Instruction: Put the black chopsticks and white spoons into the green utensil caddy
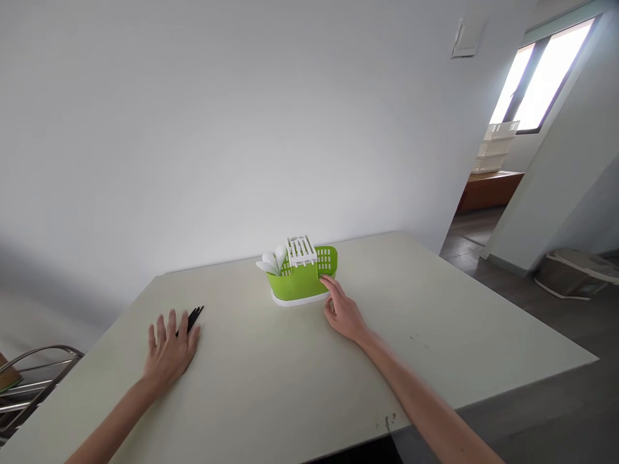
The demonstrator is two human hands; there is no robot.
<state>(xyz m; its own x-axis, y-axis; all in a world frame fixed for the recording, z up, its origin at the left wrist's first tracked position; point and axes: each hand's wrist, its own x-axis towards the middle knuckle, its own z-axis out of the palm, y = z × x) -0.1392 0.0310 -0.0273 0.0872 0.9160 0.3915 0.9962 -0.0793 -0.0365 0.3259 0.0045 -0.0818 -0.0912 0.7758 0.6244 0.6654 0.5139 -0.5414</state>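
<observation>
A green cutlery caddy (300, 285) with a white base stands near the wall side of the table. White spoons (274, 259) lean out of its left compartment, and a white slotted rack (302, 250) sits over its middle. My right hand (344, 312) reaches the caddy's front right, its outstretched fingertips at the rim and the thumb apart below. My left hand (169, 351) lies with spread fingers over a bunch of thin black sticks, which look like chopsticks (194, 316). Their lower part is hidden beneath the hand.
The pale table (271, 367) meets a plain white wall (290, 129) at the back. A metal-framed rack or chair (39, 380) stands off the left edge. Beyond the right edge are a floor-level bin or box (575, 274) and a passage with a window (541, 77).
</observation>
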